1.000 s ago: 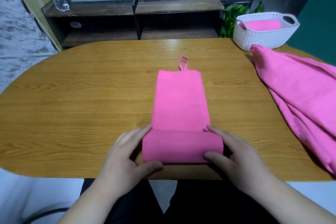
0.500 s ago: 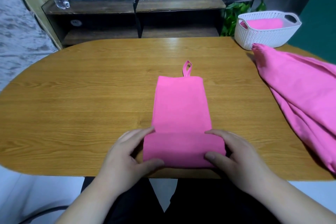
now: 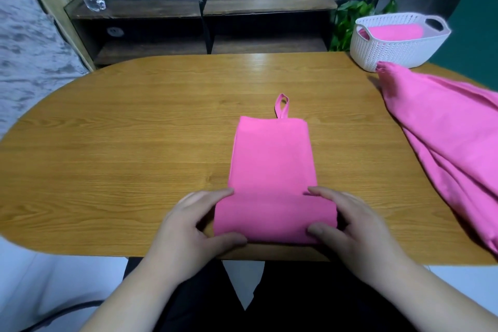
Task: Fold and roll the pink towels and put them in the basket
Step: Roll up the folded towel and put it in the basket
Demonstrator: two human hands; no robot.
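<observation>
While my left hand (image 3: 194, 226) and right hand (image 3: 358, 226) each grip one end of its started roll, the folded towel (image 3: 269, 164) lies at the worktop's (image 3: 134, 129) near edge (most of it unrolled). One rolled towel (image 3: 393, 32) already fills the basket (image 3: 390, 54) at the far right corner. The pink heap (image 3: 444, 143) at the right edge is not yet folded.

Both hands grip a partly rolled pink towel (image 3: 270, 170) at the table's (image 3: 134, 143) near edge: left hand (image 3: 194, 224) on its left end, right hand (image 3: 350, 224) on its right; far right, a white basket (image 3: 390, 54) holds a rolled towel (image 3: 394, 32)
</observation>
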